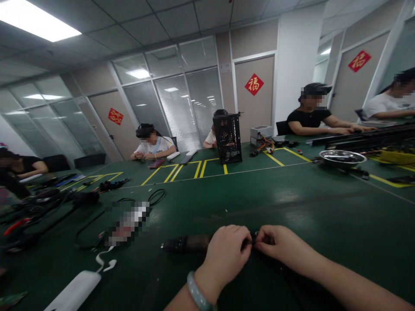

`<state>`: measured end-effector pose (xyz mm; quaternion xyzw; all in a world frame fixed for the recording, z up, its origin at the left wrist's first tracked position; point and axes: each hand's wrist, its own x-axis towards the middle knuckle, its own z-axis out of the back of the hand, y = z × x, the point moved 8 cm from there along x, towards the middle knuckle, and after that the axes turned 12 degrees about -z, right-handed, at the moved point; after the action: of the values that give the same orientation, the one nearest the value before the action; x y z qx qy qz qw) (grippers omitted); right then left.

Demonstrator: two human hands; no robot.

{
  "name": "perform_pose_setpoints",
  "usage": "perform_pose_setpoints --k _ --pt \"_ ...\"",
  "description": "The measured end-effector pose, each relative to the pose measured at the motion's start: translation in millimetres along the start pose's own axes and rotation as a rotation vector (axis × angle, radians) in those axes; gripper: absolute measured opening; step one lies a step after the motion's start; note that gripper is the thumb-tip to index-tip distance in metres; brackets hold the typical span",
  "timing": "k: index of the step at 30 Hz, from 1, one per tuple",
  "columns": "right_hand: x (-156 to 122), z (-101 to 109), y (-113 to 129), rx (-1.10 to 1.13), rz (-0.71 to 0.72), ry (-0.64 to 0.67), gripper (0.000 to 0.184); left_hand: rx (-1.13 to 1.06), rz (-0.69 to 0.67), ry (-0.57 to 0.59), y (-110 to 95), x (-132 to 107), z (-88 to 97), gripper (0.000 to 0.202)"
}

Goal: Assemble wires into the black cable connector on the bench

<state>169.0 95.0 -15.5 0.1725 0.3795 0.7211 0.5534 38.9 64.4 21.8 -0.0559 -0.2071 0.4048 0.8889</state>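
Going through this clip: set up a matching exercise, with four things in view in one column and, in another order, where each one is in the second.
Things:
1. left hand
2. pale blue bracelet
3. steel bowl
4. black mesh case

Places:
A. on the green table, at the right
B. against the dark cylindrical object
C. upright on the table's far side
D. around the person's left wrist

Pairs: 1-B, 2-D, 3-A, 4-C
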Motion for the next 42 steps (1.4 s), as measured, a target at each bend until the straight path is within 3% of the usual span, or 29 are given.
perform_pose_setpoints --k 5,18,26,31,36,42 --pt "-2 1 4 -0.014 -0.001 -0.004 0.016 0.006 0.058 0.023 1 -1 0.7 0.013" --pt "0 2 2 -0.039 -0.002 -0.034 0.011 0.014 -0.068 -0.03 -9 1 4.4 0.014" --pt "1 1 3 -0.037 -0.006 -0.022 0.01 0.024 -0.025 -0.044 -7 0 7.8 0.019" --pt "1 1 4 -0.043 -0.014 -0.019 0.01 0.017 -0.044 -0.032 -7 0 7.3 0.012" --pt "2 1 3 -0.061 -0.002 -0.027 0.011 0.018 -0.087 -0.014 -13 1 8.4 0.016" --pt "0 1 4 -0.052 -0.016 -0.013 0.011 0.023 -0.028 -0.03 -7 0 8.8 0.013"
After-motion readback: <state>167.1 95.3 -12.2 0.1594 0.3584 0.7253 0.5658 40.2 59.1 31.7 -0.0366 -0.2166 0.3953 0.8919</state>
